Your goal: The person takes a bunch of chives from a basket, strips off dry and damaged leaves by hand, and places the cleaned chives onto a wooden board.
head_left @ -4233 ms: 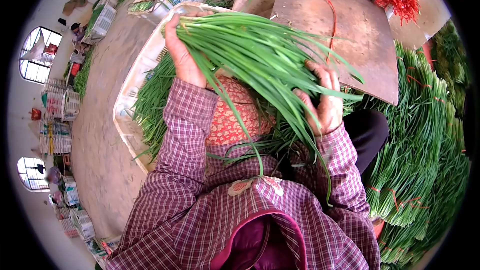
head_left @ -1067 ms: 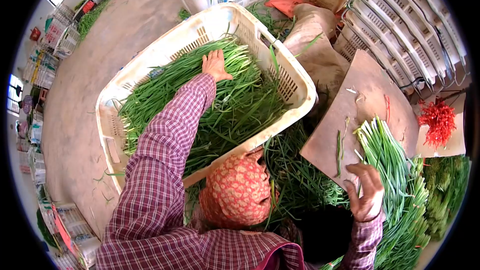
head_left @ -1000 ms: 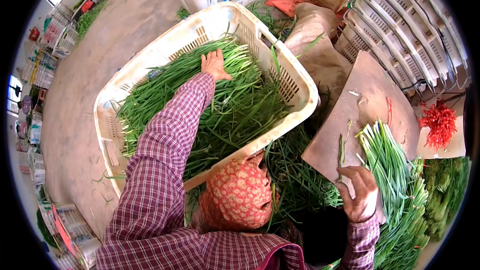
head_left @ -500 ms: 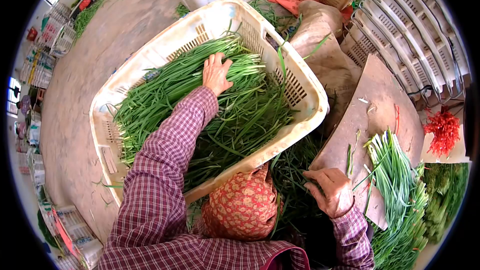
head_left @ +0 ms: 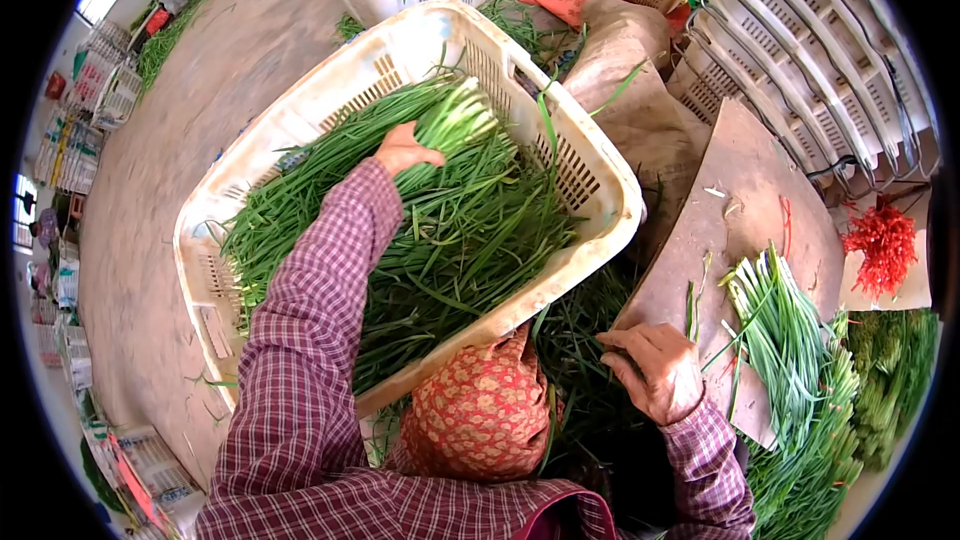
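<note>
My left hand (head_left: 405, 148) is closed around a bunch of garlic chives (head_left: 458, 120), its pale cut ends pointing up and away from me. The bunch is raised a little over the loose green chives (head_left: 440, 240) that fill much of a large off-white plastic basket (head_left: 590, 260). My right hand (head_left: 655, 368) hovers by the left edge of a brown board (head_left: 745, 180). Its fingers are bent, with thumb and forefinger slightly apart and nothing visible between them. Beside it on the board lies another bunch of chives (head_left: 780, 320).
A tuft of red ties (head_left: 880, 250) hangs at the right. Below it are more bundled chives (head_left: 890, 380). Stacked white crates (head_left: 800, 60) stand at the upper right, near a crumpled brown sack (head_left: 630, 70). A patterned red cap (head_left: 478, 402) shows at the bottom.
My left hand has gone from resting on the chives to gripping a bunch and tilting its cut ends upward. My right hand stays nearly in place.
</note>
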The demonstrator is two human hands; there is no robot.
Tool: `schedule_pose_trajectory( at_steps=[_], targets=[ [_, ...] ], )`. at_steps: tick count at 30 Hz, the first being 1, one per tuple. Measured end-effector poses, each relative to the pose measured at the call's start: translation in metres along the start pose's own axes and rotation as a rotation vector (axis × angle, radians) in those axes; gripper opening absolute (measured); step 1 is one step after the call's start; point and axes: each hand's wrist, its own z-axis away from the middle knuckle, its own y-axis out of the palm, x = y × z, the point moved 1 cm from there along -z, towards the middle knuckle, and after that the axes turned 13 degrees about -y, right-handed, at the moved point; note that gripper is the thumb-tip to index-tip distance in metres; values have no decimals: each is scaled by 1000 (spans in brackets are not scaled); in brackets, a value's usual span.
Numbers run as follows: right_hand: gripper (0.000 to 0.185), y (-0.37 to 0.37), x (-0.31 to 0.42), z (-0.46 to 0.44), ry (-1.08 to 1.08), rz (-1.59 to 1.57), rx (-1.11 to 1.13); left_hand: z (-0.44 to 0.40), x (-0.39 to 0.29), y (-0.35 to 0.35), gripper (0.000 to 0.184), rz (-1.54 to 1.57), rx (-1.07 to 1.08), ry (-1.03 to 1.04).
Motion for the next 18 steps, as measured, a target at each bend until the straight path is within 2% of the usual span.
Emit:
schedule_pose_trajectory(
  at_steps=[1, 2, 4, 6, 7, 10, 12, 14, 16, 17, 18],
  targets=[
    [24, -1, -1, -3, -20, -16, -37, 9, -1, -8, 67, 115, 10, 19],
    [24, -5, 0, -9, -21, -19, -40, 20, -1, -18, 70, 227, 61, 74],
    [34, -17, -1, -31, 31, -41, -88, 53, -7, -38, 74, 338, 8, 161],
    [47, -17, -9, -64, -73, -38, -108, 73, -1, -55, 73, 433, -10, 218],
    [58, -10, -14, -83, -74, -94, -85, 82, 3, -61, 72, 528, -17, 275],
    [100, 39, -42, -149, -36, -226, 40, 104, 12, -72, 77, 531, -30, 323],
    [115, 71, -35, -195, 64, -251, 154, 128, 6, -68, 80, 502, -39, 327],
    [122, 97, -14, -222, -3, -404, 127, 142, 6, -63, 79, 509, -41, 412],
    [121, 110, 10, -239, -13, -594, -59, 166, -9, -60, 80, 417, -27, 455],
    [103, 112, 20, -244, -53, -873, -133, 177, -18, -57, 81, 258, -64, 512],
    [103, 111, 28, -243, -50, -869, -140, 190, -28, -55, 81, 97, -103, 569]
  ],
)
